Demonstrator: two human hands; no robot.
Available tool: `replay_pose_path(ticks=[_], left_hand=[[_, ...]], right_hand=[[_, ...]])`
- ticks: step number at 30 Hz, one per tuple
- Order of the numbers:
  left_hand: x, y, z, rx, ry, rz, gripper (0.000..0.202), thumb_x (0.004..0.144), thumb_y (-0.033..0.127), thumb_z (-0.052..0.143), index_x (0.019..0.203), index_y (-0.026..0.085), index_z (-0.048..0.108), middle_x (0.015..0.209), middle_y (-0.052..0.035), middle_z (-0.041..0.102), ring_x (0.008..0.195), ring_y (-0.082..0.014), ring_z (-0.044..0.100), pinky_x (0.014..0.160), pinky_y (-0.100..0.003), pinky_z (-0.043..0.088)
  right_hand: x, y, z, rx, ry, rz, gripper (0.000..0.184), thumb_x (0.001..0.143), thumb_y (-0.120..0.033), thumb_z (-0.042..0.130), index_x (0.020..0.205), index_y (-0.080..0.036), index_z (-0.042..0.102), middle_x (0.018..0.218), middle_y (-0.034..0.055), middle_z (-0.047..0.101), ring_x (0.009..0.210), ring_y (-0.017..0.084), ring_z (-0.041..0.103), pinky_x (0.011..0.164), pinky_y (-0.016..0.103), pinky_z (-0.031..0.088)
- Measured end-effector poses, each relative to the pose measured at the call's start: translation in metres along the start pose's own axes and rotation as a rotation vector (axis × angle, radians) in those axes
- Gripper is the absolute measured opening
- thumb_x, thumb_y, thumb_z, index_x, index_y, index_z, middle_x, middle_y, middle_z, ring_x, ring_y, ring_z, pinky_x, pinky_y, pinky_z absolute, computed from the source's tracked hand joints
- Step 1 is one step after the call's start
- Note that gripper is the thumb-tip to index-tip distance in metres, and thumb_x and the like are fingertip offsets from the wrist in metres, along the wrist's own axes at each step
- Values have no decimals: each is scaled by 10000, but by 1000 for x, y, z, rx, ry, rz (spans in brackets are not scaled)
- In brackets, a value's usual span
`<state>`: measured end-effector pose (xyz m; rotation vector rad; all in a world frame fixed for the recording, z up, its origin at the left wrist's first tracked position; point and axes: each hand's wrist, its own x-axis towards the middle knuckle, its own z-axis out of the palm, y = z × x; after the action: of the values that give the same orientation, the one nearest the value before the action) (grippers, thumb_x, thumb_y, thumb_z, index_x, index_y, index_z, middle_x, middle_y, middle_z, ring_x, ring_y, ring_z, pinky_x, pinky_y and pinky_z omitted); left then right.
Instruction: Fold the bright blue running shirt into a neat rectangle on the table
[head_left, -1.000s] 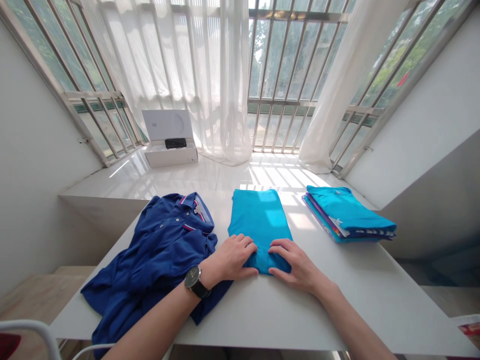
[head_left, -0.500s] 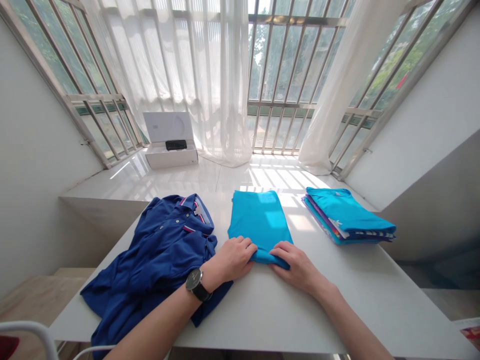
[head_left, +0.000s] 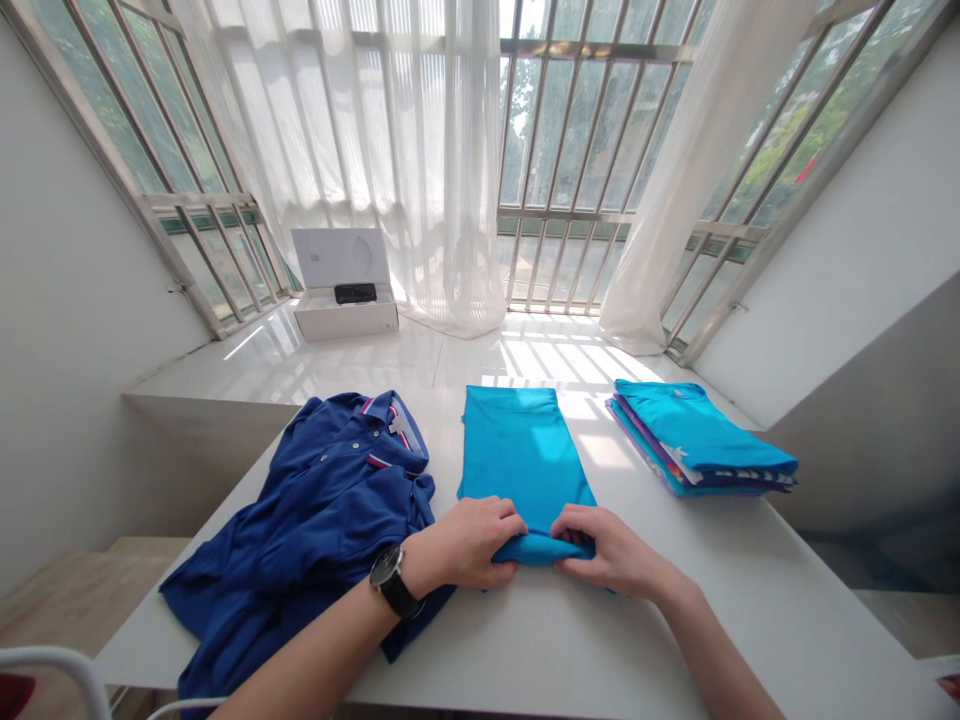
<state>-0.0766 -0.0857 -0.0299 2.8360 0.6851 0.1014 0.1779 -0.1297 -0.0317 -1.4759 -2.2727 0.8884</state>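
- The head view is looked down along the white table (head_left: 570,640), and everything handled is carried on its top
- A turquoise garment (head_left: 521,450), folded into a long flat panel, is laid across the middle of the table, with its far end near the far edge
- Its near end is turned up into a soft fold (head_left: 544,549), which is held between both hands
- The left hand (head_left: 469,543) is pressed against the left part of that fold, and a black-strapped wristwatch (head_left: 392,581) is worn on its wrist
- The left fingers (head_left: 510,521) are curled and grasping the fabric, not released
- The right hand (head_left: 611,553) is placed on the right part of the fold, close beside the left hand but not touching it
- The right fingers (head_left: 571,525) are likewise bent over the fold and grasping the cloth
- A rumpled navy polo shirt (head_left: 315,490), with a striped collar, is left on the table's left side, just beside the left hand, and is partly overlapped by the left forearm
- A stack of folded shirts (head_left: 694,430), topped by a turquoise one, is placed toward the far right corner, well apart from the hands
- Beyond the far edge, an open white box (head_left: 345,315) holding a black object (head_left: 355,293) is set on a glossy white ledge (head_left: 300,365), before sheer curtains (head_left: 465,170) and barred windows (head_left: 577,130)
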Motion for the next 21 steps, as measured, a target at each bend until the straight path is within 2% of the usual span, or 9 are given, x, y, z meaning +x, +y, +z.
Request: replay_pose_path(ticks=[6, 9, 12, 14, 16, 17, 19, 21], left_hand=[[0, -6, -8, 55, 0, -8, 216, 921, 297, 560, 1126, 249, 608, 1096, -55, 633, 930, -229, 593, 807, -339, 477], [-3, -17, -12, 70, -15, -48, 212, 929, 245, 548, 1117, 262, 644, 1104, -53, 643, 961, -238, 596, 835, -350, 475], [-5, -29, -14, 73, -15, -120, 241, 926, 204, 541, 1114, 282, 669, 1075, -43, 658, 969, -241, 608, 822, -353, 476], [-4, -36, -14, 99, 7, -177, 272, 932, 166, 514, 1105, 291, 683, 1071, -42, 669, 992, -247, 611, 847, -373, 469], [-4, -43, -13, 133, 36, -229, 298, 941, 138, 488, 1098, 287, 693, 1085, -45, 680, 1043, -258, 603, 904, -408, 452], [-4, -47, -13, 143, 49, -251, 300, 947, 136, 479, 1095, 282, 696, 1097, -48, 684, 1072, -262, 597, 933, -424, 442], [-6, -56, -11, 145, 73, -290, 305, 957, 137, 465, 1101, 277, 696, 1139, -49, 686, 1132, -266, 579, 995, -446, 415], [-10, -65, -10, 148, 91, -330, 342, 944, 112, 458, 1147, 277, 678, 1219, -49, 670, 1201, -276, 549, 1053, -473, 378]], right_hand=[[1, -7, 7, -126, 70, 49, 77, 765, -257, 615, 832, -218, 622, 772, -20, 603, 675, 139, 503, 621, 246, 358], [3, -20, 9, -161, 69, 39, 128, 807, -335, 620, 855, -216, 612, 781, -16, 606, 677, 143, 503, 618, 254, 356], [9, -35, 9, -128, 12, 12, 256, 840, -463, 627, 884, -211, 624, 795, -7, 618, 686, 150, 515, 609, 258, 371], [17, -39, 7, -39, -83, 6, 310, 835, -512, 641, 918, -213, 642, 802, -5, 632, 677, 148, 531, 585, 249, 391], [29, -35, 3, 79, -172, -22, 328, 852, -527, 628, 954, -218, 663, 831, 3, 661, 697, 152, 573, 589, 240, 434], [36, -30, 0, 119, -169, -48, 323, 878, -524, 600, 964, -221, 672, 861, 10, 677, 728, 158, 597, 617, 244, 463], [48, -13, -6, 115, -36, -105, 318, 938, -497, 523, 978, -224, 680, 959, 35, 696, 849, 184, 632, 739, 281, 506], [58, 8, -11, 7, 182, -129, 302, 971, -454, 477, 1017, -224, 667, 1074, 65, 686, 992, 218, 622, 888, 350, 494]])
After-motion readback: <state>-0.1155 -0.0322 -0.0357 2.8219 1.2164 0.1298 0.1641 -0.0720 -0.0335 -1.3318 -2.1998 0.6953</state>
